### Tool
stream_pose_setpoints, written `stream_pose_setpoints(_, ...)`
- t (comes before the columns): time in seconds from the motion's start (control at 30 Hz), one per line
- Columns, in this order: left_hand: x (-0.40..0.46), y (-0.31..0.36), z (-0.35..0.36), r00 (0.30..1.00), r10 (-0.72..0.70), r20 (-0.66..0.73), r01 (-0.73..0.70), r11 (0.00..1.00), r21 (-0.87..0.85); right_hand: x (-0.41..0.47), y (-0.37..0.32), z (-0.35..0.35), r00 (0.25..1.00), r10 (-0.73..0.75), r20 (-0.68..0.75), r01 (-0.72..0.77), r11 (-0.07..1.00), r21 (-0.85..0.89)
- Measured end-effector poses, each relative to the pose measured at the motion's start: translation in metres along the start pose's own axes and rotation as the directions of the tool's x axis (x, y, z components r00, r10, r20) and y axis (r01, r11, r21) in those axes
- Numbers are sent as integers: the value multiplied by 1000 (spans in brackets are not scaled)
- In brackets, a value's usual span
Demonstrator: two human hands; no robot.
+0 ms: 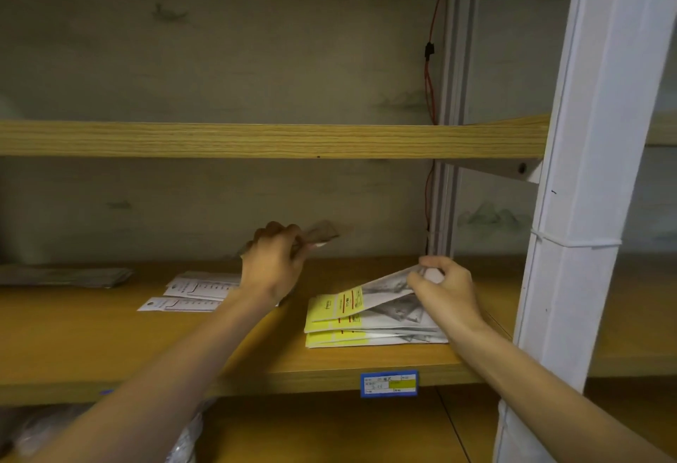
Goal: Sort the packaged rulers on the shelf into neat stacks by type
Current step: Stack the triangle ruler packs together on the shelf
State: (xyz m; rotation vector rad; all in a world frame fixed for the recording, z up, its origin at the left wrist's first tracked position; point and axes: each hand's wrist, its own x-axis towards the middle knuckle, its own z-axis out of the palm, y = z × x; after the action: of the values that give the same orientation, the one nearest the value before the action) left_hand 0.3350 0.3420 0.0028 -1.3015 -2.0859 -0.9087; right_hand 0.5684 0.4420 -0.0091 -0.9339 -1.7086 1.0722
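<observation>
While hands [273, 261] grip packets [370, 312], wooden shelf [329, 363]

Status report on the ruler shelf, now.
Left hand grips a blurred packet above the shelf. Right hand lifts the top yellow packet off its stack. Nothing in the way.

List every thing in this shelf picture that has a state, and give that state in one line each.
left hand: raised above the shelf, gripping a blurred packet
right hand: pinching the top yellow-labelled packet, lifting its far end
yellow-labelled stack: flat on the shelf, roughly squared
white-carded packets: lying flat, overlapping, fanned
grey pile: lying flat, far left
shelf label: fixed to the shelf edge
</observation>
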Motion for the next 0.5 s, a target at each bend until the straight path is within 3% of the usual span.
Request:
stream_pose_setpoints(0.27,-4,8,-2,999,35,14,-34,998,-43,-12,3,-6,979,-177,101,203,867,-454)
stream_pose_setpoints(0.5,-5,11,-6,998,60,11,-59,996,-61,-12,9,-12,979,-114,168,191,794,-577)
